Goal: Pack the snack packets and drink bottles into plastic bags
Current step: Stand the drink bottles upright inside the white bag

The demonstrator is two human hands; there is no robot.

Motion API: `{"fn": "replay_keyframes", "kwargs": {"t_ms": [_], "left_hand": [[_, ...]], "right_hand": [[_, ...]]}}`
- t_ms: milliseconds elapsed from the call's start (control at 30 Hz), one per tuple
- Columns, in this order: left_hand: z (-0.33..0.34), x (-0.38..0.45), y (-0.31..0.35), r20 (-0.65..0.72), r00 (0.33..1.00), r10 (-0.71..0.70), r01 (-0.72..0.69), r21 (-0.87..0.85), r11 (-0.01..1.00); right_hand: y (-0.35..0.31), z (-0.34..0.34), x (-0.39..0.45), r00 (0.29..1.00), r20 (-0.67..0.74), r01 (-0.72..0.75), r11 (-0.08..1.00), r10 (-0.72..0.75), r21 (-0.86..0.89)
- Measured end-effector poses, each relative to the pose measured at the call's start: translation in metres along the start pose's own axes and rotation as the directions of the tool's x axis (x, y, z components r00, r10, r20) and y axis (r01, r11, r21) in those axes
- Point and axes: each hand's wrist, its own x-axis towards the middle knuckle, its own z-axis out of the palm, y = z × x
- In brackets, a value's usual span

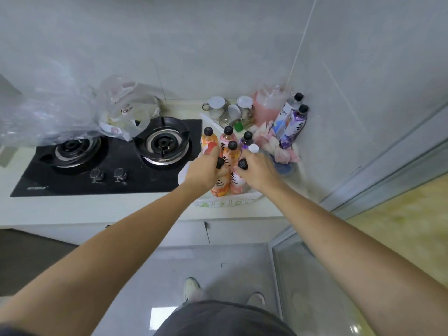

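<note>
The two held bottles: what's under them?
A white printed bag lies on the counter beneath the two bottles held by the left hand and right hand. Their bases aren't clearly visible.

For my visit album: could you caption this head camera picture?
Left hand and right hand each grip a drink bottle beside the gas stove.

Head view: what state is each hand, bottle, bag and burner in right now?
Left hand: grips orange bottle, capped.
Right hand: grips pink bottle, capped.
Bottles behind: upright, capped.
Two corner bottles: leaning on wall, capped.
Clear plastic bags: crumpled by stove.
Burners: no flame visible.
</note>
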Motion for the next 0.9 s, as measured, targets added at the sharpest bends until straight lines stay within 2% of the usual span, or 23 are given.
{"fn": "replay_keyframes", "kwargs": {"t_ms": [400, 600, 733, 900], "left_hand": [[0.008, 0.011, -0.012, 0.068, 0.998, 0.017, -0.017, -0.007, 1.0], [0.009, 0.023, -0.02, 0.121, 0.99, 0.066, -0.073, 0.053, 0.996], [0.009, 0.028, -0.026, 0.144, 0.982, 0.122, -0.145, 0.162, 0.976], [-0.01, 0.051, -0.019, 0.083, 0.962, 0.259, -0.272, 0.283, 0.92]], "right_hand": [[-0.006, 0.026, 0.004, 0.999, 0.042, 0.005, 0.995, -0.001, -0.097], [-0.001, 0.022, 0.008, 0.999, 0.051, 0.026, 0.994, -0.021, -0.102], [0.001, 0.013, 0.011, 0.999, 0.007, 0.035, 0.981, -0.034, -0.189], [0.011, -0.012, 0.019, 0.993, -0.118, -0.019, 0.97, -0.01, -0.244]]}}
